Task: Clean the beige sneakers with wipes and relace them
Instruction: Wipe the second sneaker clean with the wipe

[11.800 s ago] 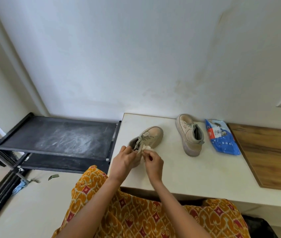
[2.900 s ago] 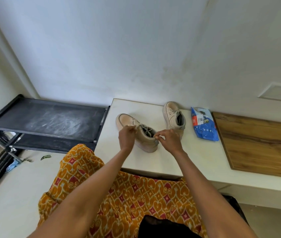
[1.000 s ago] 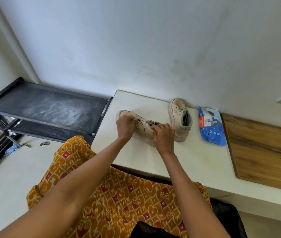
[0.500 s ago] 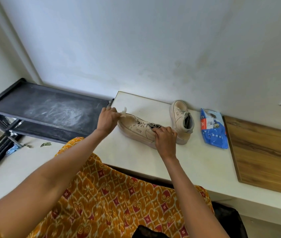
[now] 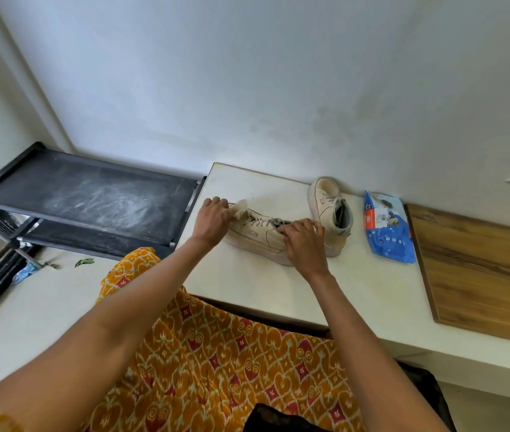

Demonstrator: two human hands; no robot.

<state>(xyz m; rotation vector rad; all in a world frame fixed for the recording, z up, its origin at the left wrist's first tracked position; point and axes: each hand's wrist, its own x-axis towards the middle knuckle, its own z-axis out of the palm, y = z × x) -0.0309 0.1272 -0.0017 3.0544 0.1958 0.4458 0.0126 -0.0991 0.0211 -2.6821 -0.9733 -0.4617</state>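
Left grip (image 5: 213,218) pinching wipe (image 5: 241,208) at near sneaker (image 5: 255,233) toe by table (image 5: 247,282) edge, right grip (image 5: 305,241) clasping its collar

- near sneaker (image 5: 258,233): beige, grey laces, under the fingers (image 5: 302,227) of the right hand
- wipe (image 5: 238,209): off-white, at the left fingertips
- far sneaker (image 5: 328,210): beige, grey lining, beyond the right fingers
- wipes pack (image 5: 387,227): blue, red and white label
- garment (image 5: 216,353): orange, red diamonds, pale scrolls
- shelf (image 5: 91,194): black, whitish smears
- board (image 5: 481,263): brown wood grain
- counter (image 5: 247,285): cream
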